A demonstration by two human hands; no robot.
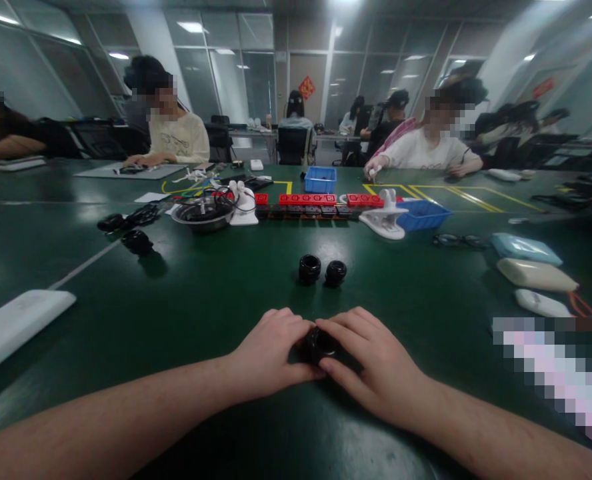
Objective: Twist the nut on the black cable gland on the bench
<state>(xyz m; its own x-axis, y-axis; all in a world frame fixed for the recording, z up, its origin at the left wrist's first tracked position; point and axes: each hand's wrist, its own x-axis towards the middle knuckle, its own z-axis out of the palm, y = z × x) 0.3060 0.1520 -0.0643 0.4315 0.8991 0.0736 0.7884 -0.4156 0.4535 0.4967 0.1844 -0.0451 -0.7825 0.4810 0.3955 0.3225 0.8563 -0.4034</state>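
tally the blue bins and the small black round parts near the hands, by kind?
Black round parts: 3, one held between left hand and right hand at, two beyond at and
Blue bins: 2
Total: 5

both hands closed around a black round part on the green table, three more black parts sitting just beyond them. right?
Nearly. The head view shows two, not three: a pair of black round parts stands side by side just beyond the hands. The rest holds: the left hand and right hand hold one black round part between them on the green table.
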